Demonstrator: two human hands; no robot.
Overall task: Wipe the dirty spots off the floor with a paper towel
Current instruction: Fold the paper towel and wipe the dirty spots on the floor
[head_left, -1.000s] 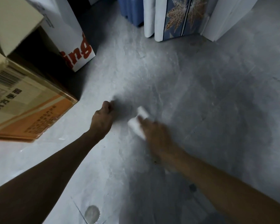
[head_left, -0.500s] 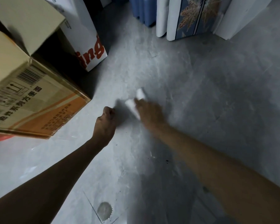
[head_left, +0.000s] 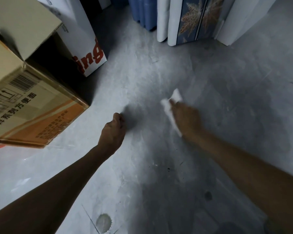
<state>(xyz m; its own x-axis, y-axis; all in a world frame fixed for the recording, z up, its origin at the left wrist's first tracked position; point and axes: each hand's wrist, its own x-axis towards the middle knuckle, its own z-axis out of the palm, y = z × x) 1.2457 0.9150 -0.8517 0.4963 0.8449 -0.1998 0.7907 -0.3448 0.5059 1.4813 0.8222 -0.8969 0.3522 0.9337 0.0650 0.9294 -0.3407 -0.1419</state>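
My right hand [head_left: 187, 121] presses a crumpled white paper towel [head_left: 171, 103] flat on the grey floor [head_left: 159, 68]; the towel sticks out past my fingers and along the hand's left side. My left hand [head_left: 112, 132] is a closed fist resting knuckles-down on the floor, a hand's width to the left of the towel, holding nothing. Small dark specks [head_left: 168, 169] lie on the floor nearer to me, between my forearms. A round dark spot [head_left: 208, 195] shows under my right forearm.
A cardboard box [head_left: 32, 105] with orange print stands at the left, a white box with red letters [head_left: 85, 48] behind it. Blue and white panels [head_left: 189, 21] lean at the back. A pale round patch [head_left: 103, 222] marks the floor near the bottom edge.
My right hand has slid the towel to the right, away from my left fist. The left fist has stayed planted on the floor.
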